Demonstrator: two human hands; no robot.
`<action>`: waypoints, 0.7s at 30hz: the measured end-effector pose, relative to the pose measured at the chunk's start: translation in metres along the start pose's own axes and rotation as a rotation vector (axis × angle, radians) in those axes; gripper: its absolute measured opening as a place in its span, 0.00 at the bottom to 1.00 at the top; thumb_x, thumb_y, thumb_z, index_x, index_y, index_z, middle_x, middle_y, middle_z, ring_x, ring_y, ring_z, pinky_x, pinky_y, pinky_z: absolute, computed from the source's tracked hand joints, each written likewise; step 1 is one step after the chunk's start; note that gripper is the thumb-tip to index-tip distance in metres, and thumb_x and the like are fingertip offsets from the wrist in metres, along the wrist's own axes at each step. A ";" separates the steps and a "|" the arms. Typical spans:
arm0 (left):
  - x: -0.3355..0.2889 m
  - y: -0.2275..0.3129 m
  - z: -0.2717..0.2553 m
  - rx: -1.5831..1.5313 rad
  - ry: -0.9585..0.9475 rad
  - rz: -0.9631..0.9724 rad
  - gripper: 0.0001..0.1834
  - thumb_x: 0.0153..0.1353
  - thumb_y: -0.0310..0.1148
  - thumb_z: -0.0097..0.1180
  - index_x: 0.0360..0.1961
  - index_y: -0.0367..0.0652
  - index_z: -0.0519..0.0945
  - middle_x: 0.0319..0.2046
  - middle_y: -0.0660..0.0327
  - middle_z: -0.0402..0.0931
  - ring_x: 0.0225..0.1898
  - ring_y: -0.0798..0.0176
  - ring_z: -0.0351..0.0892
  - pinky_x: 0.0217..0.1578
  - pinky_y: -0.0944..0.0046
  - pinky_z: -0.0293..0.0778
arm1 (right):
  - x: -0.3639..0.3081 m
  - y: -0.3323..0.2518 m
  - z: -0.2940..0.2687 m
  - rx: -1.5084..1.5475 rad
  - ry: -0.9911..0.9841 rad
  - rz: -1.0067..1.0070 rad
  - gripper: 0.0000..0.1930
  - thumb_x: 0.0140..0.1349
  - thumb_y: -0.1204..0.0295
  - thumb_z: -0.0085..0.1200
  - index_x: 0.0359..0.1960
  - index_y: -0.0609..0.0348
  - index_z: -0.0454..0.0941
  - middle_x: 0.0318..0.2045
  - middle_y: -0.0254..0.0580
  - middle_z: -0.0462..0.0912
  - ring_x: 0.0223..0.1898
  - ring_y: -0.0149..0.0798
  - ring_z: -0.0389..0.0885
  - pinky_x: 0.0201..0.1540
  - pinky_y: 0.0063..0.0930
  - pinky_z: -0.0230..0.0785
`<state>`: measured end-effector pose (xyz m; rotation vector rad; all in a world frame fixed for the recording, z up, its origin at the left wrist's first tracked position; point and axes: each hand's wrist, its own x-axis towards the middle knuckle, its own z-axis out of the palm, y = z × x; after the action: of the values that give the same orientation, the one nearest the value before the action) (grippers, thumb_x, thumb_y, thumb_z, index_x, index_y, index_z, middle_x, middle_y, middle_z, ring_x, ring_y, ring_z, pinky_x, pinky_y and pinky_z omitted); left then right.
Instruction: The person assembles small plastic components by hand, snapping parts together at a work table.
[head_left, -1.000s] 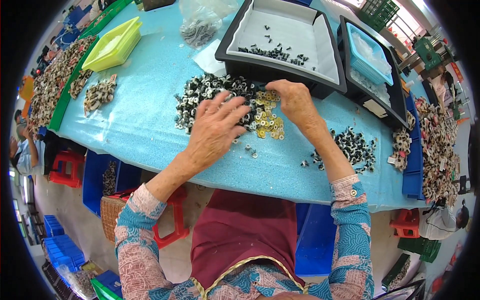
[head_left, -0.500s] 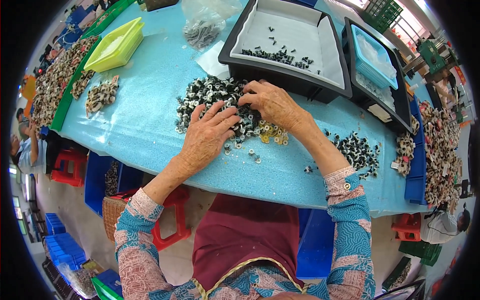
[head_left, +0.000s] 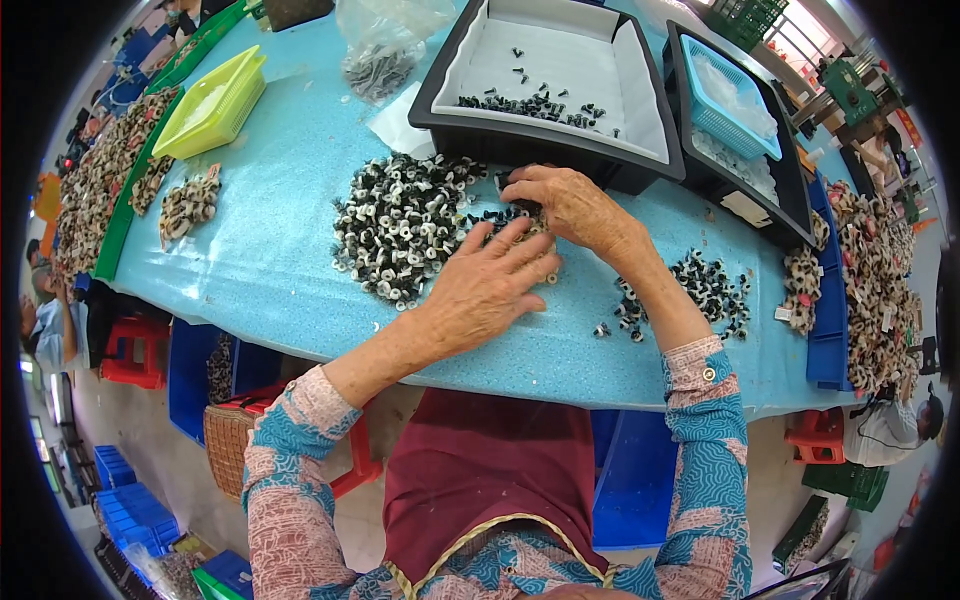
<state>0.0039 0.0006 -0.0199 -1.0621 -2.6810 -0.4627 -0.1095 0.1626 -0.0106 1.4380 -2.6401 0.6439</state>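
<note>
OK, using the tray (head_left: 480, 143) as reference: black, white liner (head_left: 560, 50), loose black pegs (head_left: 540, 106) inside. Main pile (head_left: 395, 225) of small black-and-white parts is on the table (head_left: 270, 270), in front of the tray's left end. Left hand (head_left: 495, 278): in front of the tray, at the pile's right side, palm down, fingers spread over parts, not closed on anything. Right hand (head_left: 572, 208): just off the tray's near wall, fingers bent down among parts; fingertips hidden, can't tell if it's gripping. Some yellowish rings (head_left: 553, 279) seem to show by the left hand, poor view there. Second pile (head_left: 718, 288): front right of the tray. Bin (head_left: 715, 185) with blue basket (head_left: 730, 135): just right of it. Bag (head_left: 385, 65) of grey bits: left of it.
</note>
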 end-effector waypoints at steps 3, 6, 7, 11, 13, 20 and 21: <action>0.002 0.001 0.006 0.013 -0.065 0.020 0.28 0.55 0.47 0.54 0.55 0.48 0.69 0.59 0.61 0.63 0.64 0.57 0.55 0.60 0.50 0.51 | 0.000 -0.002 -0.003 0.015 0.016 0.027 0.18 0.46 0.85 0.47 0.40 0.57 0.78 0.46 0.45 0.78 0.47 0.49 0.76 0.48 0.36 0.71; -0.007 -0.003 0.002 0.044 -0.099 0.014 0.28 0.56 0.49 0.52 0.55 0.48 0.68 0.59 0.62 0.63 0.64 0.58 0.55 0.61 0.49 0.50 | 0.001 -0.005 0.000 -0.007 0.056 0.024 0.17 0.47 0.85 0.48 0.39 0.56 0.79 0.46 0.45 0.78 0.46 0.49 0.77 0.47 0.36 0.71; -0.011 -0.005 0.000 0.048 -0.104 0.013 0.28 0.56 0.49 0.50 0.56 0.48 0.68 0.59 0.62 0.63 0.64 0.58 0.55 0.61 0.49 0.49 | 0.001 -0.005 0.001 -0.022 0.073 0.001 0.16 0.48 0.84 0.48 0.39 0.55 0.79 0.45 0.45 0.78 0.45 0.49 0.77 0.47 0.36 0.71; -0.024 -0.014 -0.009 0.068 -0.111 -0.004 0.28 0.57 0.51 0.48 0.56 0.48 0.69 0.59 0.62 0.64 0.65 0.58 0.54 0.62 0.49 0.45 | -0.003 -0.002 0.002 -0.052 0.032 -0.015 0.14 0.50 0.83 0.50 0.38 0.55 0.80 0.44 0.44 0.78 0.43 0.48 0.78 0.46 0.36 0.72; -0.030 -0.018 -0.014 0.054 -0.125 -0.018 0.28 0.58 0.51 0.48 0.56 0.48 0.69 0.59 0.62 0.64 0.65 0.58 0.54 0.62 0.48 0.43 | -0.004 -0.005 0.001 0.001 -0.008 0.007 0.14 0.48 0.83 0.54 0.37 0.56 0.80 0.43 0.44 0.78 0.41 0.48 0.78 0.45 0.36 0.73; -0.031 -0.016 -0.015 0.031 0.017 -0.032 0.24 0.58 0.46 0.51 0.53 0.47 0.72 0.58 0.62 0.66 0.65 0.55 0.55 0.61 0.49 0.47 | -0.023 -0.017 -0.006 0.147 0.060 0.010 0.15 0.43 0.84 0.58 0.36 0.60 0.79 0.39 0.45 0.79 0.41 0.47 0.79 0.44 0.35 0.73; -0.032 -0.014 -0.015 0.029 0.015 -0.028 0.24 0.58 0.46 0.51 0.53 0.47 0.72 0.58 0.62 0.66 0.65 0.55 0.55 0.61 0.49 0.47 | -0.026 -0.018 -0.009 0.125 0.074 0.019 0.14 0.43 0.84 0.58 0.35 0.61 0.78 0.38 0.45 0.79 0.41 0.47 0.79 0.43 0.35 0.73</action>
<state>0.0178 -0.0344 -0.0192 -1.0107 -2.6847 -0.4339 -0.0811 0.1775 -0.0031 1.3907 -2.6022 0.8607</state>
